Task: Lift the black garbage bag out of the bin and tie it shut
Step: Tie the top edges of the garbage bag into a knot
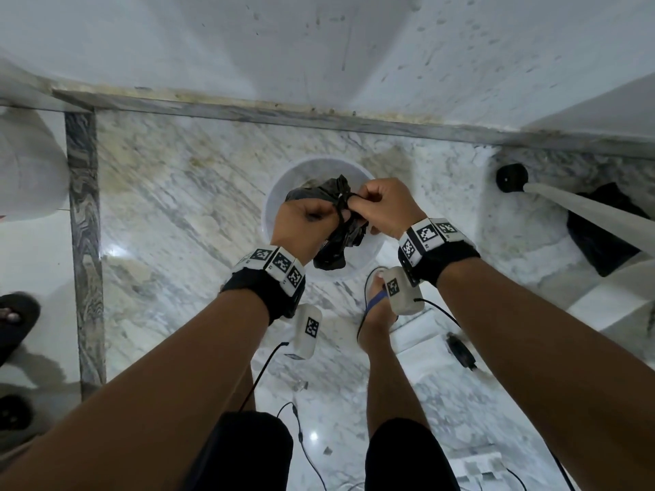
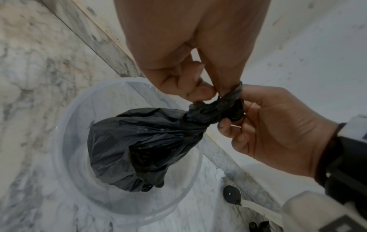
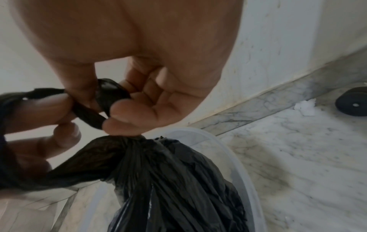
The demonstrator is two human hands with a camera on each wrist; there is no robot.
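A small black garbage bag hangs over the mouth of a round translucent white bin on the marble floor. Its neck is gathered and twisted into a rope. My left hand pinches a strand of the neck, which is wrapped around a finger. My right hand grips the twisted end from the right. In the right wrist view the right hand pinches a black loop, above the bag's full body. From the left wrist, the bag hangs over the bin.
The bin stands close to a white wall with a grey marble skirting. A black round object on a white pole and a black cloth lie at the right. My foot in a blue sandal and cables are near the bin.
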